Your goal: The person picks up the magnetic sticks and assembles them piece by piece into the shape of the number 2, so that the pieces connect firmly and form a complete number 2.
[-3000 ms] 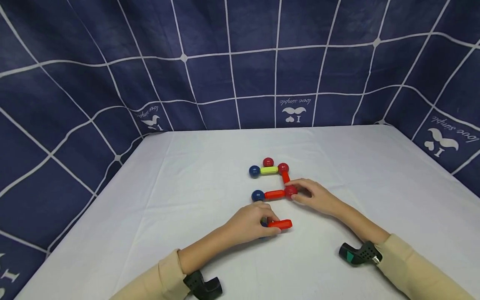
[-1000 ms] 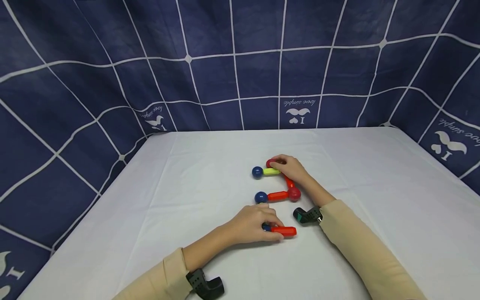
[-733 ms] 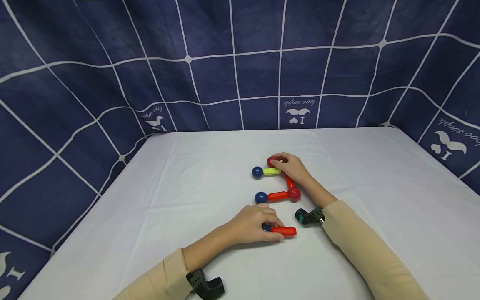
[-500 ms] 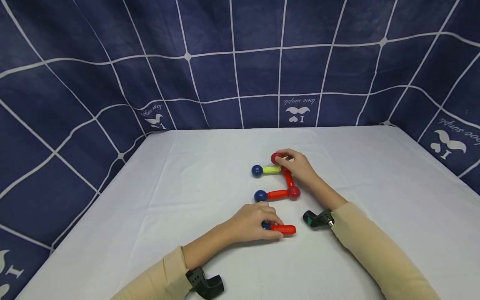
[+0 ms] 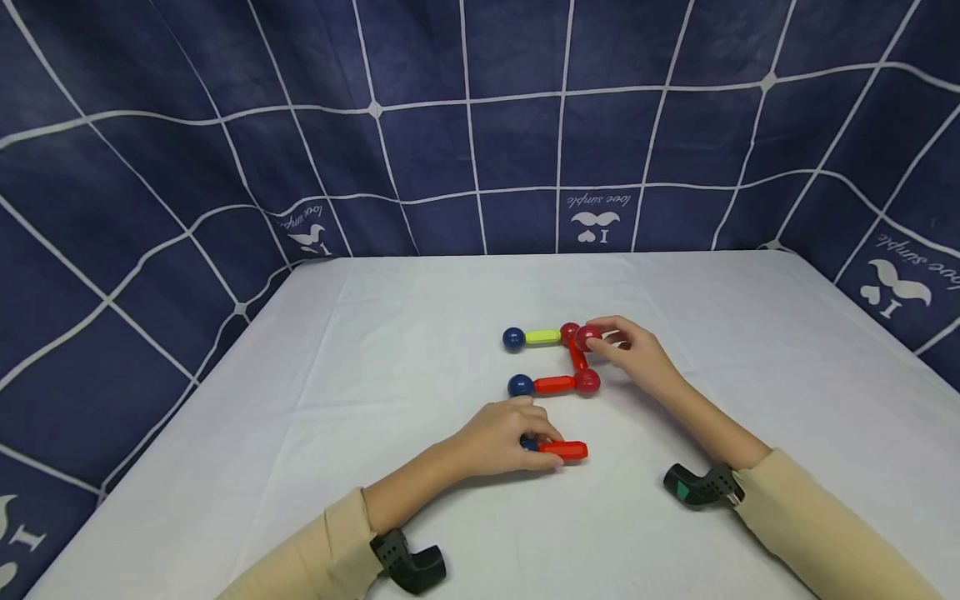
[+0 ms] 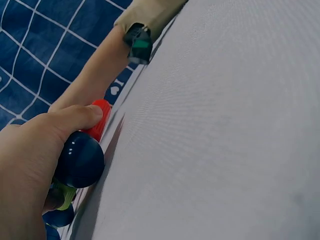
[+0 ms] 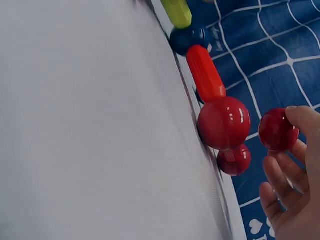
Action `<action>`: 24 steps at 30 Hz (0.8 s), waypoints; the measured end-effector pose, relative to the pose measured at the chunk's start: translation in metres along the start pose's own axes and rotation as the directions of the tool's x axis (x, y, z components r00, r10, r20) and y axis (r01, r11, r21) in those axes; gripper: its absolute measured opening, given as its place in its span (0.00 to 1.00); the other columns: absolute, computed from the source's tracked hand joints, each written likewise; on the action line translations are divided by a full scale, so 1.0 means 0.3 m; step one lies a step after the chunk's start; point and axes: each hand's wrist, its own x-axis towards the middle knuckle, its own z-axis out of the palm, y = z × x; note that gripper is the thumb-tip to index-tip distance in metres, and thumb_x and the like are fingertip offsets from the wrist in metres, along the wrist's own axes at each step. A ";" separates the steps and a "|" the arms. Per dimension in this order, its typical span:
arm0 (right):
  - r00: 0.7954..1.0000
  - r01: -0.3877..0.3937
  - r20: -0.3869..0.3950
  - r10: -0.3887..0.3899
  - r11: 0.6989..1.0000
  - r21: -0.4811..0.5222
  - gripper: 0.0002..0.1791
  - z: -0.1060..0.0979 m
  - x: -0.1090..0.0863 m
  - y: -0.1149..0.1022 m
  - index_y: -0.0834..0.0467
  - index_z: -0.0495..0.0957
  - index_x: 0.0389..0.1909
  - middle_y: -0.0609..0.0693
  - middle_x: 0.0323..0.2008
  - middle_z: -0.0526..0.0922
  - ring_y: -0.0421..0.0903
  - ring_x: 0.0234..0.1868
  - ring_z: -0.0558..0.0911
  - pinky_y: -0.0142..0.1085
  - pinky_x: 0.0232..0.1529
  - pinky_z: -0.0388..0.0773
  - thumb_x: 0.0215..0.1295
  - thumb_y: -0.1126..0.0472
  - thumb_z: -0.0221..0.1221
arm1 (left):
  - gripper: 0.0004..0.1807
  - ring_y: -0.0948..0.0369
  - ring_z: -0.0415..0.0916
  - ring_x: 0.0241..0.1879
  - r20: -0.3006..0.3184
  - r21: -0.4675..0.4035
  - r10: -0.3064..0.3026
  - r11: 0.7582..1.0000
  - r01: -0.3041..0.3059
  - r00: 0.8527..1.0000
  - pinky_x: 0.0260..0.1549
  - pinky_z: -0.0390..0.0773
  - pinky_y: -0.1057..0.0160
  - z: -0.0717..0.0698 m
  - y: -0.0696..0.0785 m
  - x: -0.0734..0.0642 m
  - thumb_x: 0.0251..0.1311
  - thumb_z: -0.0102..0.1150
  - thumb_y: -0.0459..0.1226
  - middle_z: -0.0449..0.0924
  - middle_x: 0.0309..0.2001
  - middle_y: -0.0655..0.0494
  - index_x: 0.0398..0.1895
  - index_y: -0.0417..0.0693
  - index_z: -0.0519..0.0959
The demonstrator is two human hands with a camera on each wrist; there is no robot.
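My right hand (image 5: 637,354) pinches a loose red ball (image 5: 588,337) between thumb and fingers. In the right wrist view that ball (image 7: 277,129) is off the table, beside a larger-looking red corner ball (image 7: 224,123) of the magnetic stick-and-ball chain. My left hand (image 5: 495,437) grips a red rod (image 5: 566,451), thumb along its side. A blue ball (image 6: 80,160) joins that rod under the palm, and a green rod (image 6: 65,197) runs on behind it, partly hidden by fingers. Farther along lie a blue ball (image 5: 521,385), a red rod (image 5: 553,384) and the red corner ball.
From the corner, another red rod (image 5: 577,357) leads back to a red ball (image 5: 569,332), then a yellow-green rod (image 5: 543,337) and a blue ball (image 5: 513,339). All lie on a white cloth-covered table (image 5: 375,350), with a dark blue gridded curtain (image 5: 510,142) behind.
My right hand went from the near red corner ball to the loose red ball at the back, took hold of it and carried it rightward and nearer. The left hand has barely moved.
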 end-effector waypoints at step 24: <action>0.834 0.138 0.527 -0.161 0.987 0.084 0.15 0.009 -0.179 0.021 0.53 0.71 0.44 0.51 0.42 0.73 0.42 0.44 0.70 0.29 0.37 0.72 0.57 0.56 0.60 | 0.14 0.72 0.61 0.29 -0.037 0.002 -0.011 1.000 0.011 0.999 0.23 0.60 0.78 0.011 -0.021 0.005 0.52 0.60 0.52 0.72 0.25 0.70 0.36 0.58 0.83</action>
